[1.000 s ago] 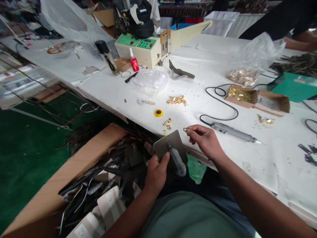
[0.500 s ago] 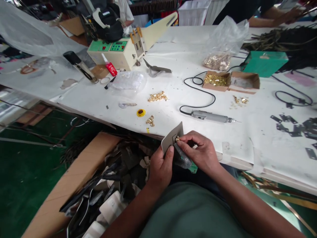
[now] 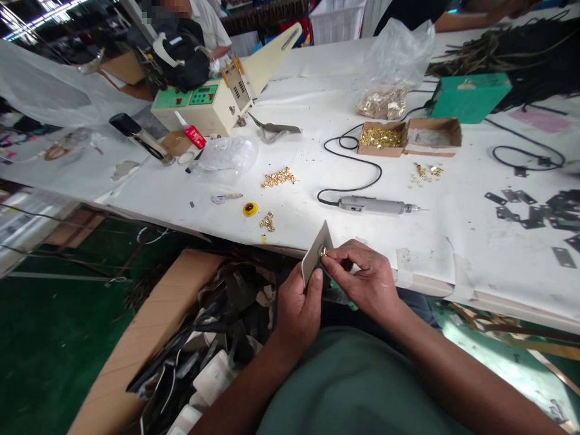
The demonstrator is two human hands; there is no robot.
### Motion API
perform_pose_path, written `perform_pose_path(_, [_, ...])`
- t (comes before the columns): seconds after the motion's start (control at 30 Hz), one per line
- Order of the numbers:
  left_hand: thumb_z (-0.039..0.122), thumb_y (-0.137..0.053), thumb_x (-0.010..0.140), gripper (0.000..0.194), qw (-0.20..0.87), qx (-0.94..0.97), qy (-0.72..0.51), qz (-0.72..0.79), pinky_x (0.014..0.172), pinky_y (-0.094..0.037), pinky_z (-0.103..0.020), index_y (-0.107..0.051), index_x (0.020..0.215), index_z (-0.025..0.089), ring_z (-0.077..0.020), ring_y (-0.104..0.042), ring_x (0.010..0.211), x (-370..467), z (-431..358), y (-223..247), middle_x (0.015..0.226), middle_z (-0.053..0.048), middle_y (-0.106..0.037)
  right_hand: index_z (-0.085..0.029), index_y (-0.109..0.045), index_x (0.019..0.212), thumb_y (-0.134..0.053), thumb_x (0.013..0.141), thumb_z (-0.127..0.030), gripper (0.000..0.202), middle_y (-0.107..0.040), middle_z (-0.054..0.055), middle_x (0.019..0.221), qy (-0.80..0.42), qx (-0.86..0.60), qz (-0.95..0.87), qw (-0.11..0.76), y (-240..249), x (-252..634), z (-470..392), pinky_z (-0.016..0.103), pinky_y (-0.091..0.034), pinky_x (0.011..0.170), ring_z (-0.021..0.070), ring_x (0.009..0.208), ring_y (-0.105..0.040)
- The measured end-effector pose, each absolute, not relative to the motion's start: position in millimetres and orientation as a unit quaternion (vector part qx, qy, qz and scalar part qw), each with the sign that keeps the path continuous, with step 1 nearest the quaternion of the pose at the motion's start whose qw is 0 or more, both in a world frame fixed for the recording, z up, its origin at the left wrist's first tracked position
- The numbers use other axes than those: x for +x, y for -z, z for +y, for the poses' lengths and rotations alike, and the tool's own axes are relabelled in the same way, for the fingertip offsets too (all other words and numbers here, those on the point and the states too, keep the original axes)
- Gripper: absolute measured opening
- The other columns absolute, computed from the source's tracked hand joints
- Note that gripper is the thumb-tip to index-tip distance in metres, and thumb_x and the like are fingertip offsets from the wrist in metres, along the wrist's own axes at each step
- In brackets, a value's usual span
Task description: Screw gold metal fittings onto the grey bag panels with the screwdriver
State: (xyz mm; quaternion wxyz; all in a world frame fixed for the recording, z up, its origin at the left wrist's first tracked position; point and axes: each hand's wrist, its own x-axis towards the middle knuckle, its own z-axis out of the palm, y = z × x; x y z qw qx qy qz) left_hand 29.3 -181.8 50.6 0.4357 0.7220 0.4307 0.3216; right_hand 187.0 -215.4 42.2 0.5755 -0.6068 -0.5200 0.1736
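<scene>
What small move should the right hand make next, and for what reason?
Probably it should press the gold piece gently onto the panel: the right hand pinches this piece at the panel's face, while the left hand grips the panel near its lower edge.

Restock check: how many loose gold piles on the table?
3: a smaller pile beside the yellow disc, a larger pile behind that, a scattered pile near the cardboard boxes.

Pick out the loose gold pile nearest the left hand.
The small pile beside the yellow disc; the larger pile and the rightmost pile lie farther off.
</scene>
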Motion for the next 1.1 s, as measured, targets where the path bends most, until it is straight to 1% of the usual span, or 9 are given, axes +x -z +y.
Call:
perform_pose_path(0.2, [0.025,-0.052,0.104,0.029,0.386,0.767,-0.319,0.401,0.097,-0.052,-0.029,-0.067,0.128,0.024,-0.0202,-0.07,0.11,30,-185,-52,0.118,-0.005,-0.075,-0.022,-0.078,0.09,-0.07,0.094,-0.021,0.009,-0.074,0.002,0.08,-0.173,-0.606,-0.524,0.573,-38,186,-218,0.028,-0.053,0.068,0.0147,0.071,-0.068])
perform_pose_path(0.4, [0.023,-0.052,0.103,0.036,0.379,0.783,-0.318,0.378,0.103,-0.052,-0.033,-0.061,0.138,0.024,-0.022,-0.068,0.116,29,-187,-52,0.126,-0.008,-0.072,-0.023,-0.076,0.084,-0.073,0.092,-0.023,0.008,-0.074,0.001,0.081,-0.15,-0.625,-0.48,0.597,-39,178,-220,0.028,-0.054,0.068,0.0147,0.071,-0.067])
perform_pose_path(0.5, [0.023,-0.057,0.1,0.044,0.358,0.792,-0.325,0.373,0.108,-0.05,-0.036,-0.055,0.144,0.025,-0.0236,-0.065,0.123,30,-189,-50,0.132,-0.009,-0.069,-0.024,-0.078,0.093,-0.068,0.095,-0.023,0.01,-0.076,0.003,0.087,-0.151,-0.604,-0.502,0.6,-38,177,-220,0.031,-0.057,0.075,0.0169,0.08,-0.07])
perform_pose_path(0.63, [0.024,-0.064,0.095,0.054,0.314,0.804,-0.333,0.38,0.113,-0.048,-0.04,-0.049,0.147,0.025,-0.0253,-0.06,0.131,31,-190,-47,0.138,-0.011,-0.062,-0.024,-0.077,0.115,-0.068,0.095,-0.032,0.023,-0.074,0.008,0.106,-0.193,-0.577,-0.547,0.575,-44,183,-224,0.038,-0.058,0.088,0.0222,0.099,-0.07])
perform_pose_path(0.77, [0.031,-0.073,0.085,0.075,0.263,0.833,-0.327,0.361,0.109,-0.052,-0.046,-0.041,0.153,0.022,-0.0297,-0.056,0.131,28,-189,-48,0.14,-0.015,-0.052,-0.022,-0.071,0.126,-0.081,0.081,-0.053,0.056,-0.07,0.011,0.12,-0.268,-0.538,-0.568,0.563,-55,187,-229,0.043,-0.052,0.101,0.0282,0.115,-0.064])
perform_pose_path(0.8, [0.033,-0.076,0.082,0.082,0.252,0.837,-0.324,0.362,0.106,-0.054,-0.045,-0.039,0.155,0.022,-0.0301,-0.058,0.129,28,-190,-48,0.139,-0.015,-0.05,-0.022,-0.07,0.125,-0.084,0.078,-0.055,0.059,-0.069,0.011,0.12,-0.281,-0.54,-0.562,0.56,-58,186,-231,0.043,-0.052,0.101,0.0284,0.115,-0.064])
perform_pose_path(0.87, [0.035,-0.081,0.075,0.096,0.228,0.844,-0.311,0.371,0.101,-0.057,-0.044,-0.034,0.158,0.022,-0.0306,-0.06,0.124,29,-191,-48,0.137,-0.016,-0.049,-0.022,-0.071,0.119,-0.085,0.077,-0.052,0.053,-0.07,0.009,0.117,-0.295,-0.565,-0.536,0.554,-64,184,-233,0.04,-0.051,0.098,0.0272,0.11,-0.064])
perform_pose_path(1.0, [0.045,-0.087,0.067,0.116,0.174,0.865,-0.269,0.385,0.094,-0.06,-0.044,-0.025,0.163,0.025,-0.0349,-0.06,0.126,33,-195,-52,0.139,-0.015,-0.048,-0.021,-0.072,0.108,-0.073,0.089,-0.042,0.029,-0.072,0.004,0.102,-0.359,-0.601,-0.444,0.56,-67,182,-237,0.033,-0.051,0.085,0.0229,0.096,-0.065])
perform_pose_path(1.1, [0.06,-0.09,0.061,0.128,0.181,0.884,-0.231,0.363,0.095,-0.06,-0.048,-0.023,0.164,0.026,-0.037,-0.059,0.127,35,-192,-59,0.14,-0.016,-0.049,-0.018,-0.073,0.102,-0.069,0.091,-0.048,0.032,-0.072,0.003,0.089,-0.445,-0.582,-0.356,0.58,-62,189,-236,0.029,-0.05,0.07,0.0201,0.081,-0.064])
